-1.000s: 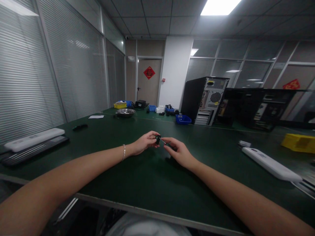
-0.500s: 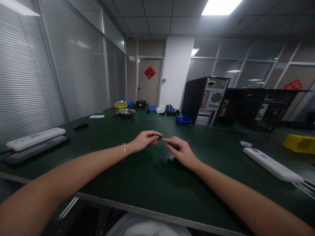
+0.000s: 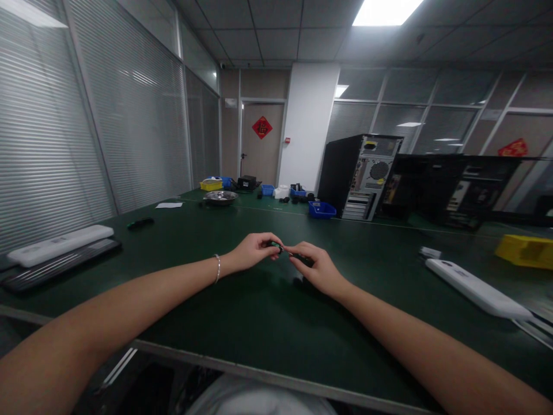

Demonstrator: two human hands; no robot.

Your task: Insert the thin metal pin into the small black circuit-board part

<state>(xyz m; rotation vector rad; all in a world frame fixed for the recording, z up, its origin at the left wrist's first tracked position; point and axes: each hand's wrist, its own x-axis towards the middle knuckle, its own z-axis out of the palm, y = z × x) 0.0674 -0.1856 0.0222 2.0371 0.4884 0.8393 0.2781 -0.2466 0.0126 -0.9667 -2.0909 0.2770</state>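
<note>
Both my hands meet above the middle of the green table (image 3: 242, 311). My left hand (image 3: 253, 252) pinches a small black part (image 3: 275, 245) between thumb and fingertips. My right hand (image 3: 315, 266) holds a thin dark tool (image 3: 302, 259), a small screwdriver by its look, with its tip at the black part. The fingers of both hands are closed and nearly touch. A bracelet sits on my left wrist. Most of the tool's handle is hidden in my right palm.
A white bar (image 3: 60, 244) on a black keyboard-like slab lies at the left edge. Another white bar (image 3: 475, 288) and a yellow bin (image 3: 525, 251) lie right. Computer towers (image 3: 360, 176), blue bins (image 3: 322, 210) and a metal bowl (image 3: 220, 197) stand at the far side.
My hands have drawn closer together, so the tool's bare shaft between them no longer shows. The black part is turned slightly in my left fingers.
</note>
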